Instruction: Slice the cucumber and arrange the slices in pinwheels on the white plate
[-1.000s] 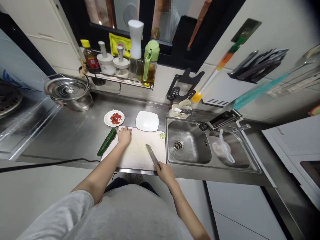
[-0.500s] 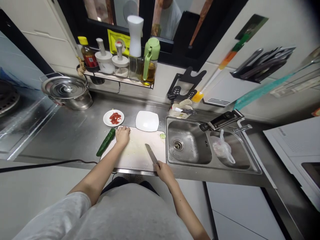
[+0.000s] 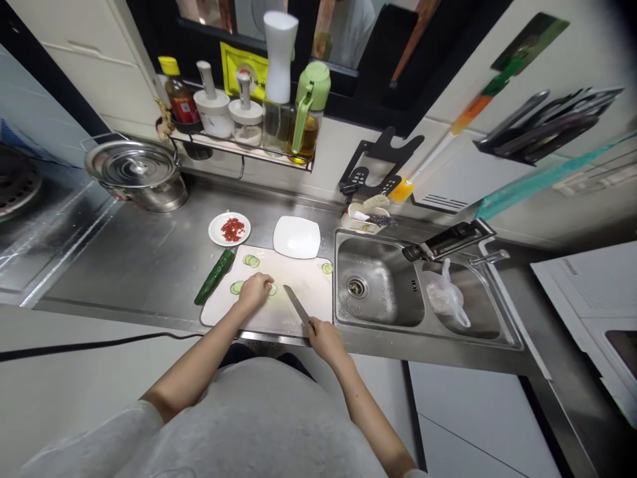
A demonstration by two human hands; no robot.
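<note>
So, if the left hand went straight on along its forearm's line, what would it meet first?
Probably the cucumber slice right by the left hand; whether they already touch is unclear. Past it, the squarish white plate looks next, though height is hard to judge.

Showing deep green on the cucumber (image 3: 213, 277), pale green with darker rims on the slices (image 3: 251, 261), red on the bits (image 3: 232, 230); gleaming white on the plates (image 3: 296, 237), grey on the knife blade (image 3: 297, 305) and worktop (image 3: 149, 255); flashing yellow on the bottle cap (image 3: 169, 66).
</note>
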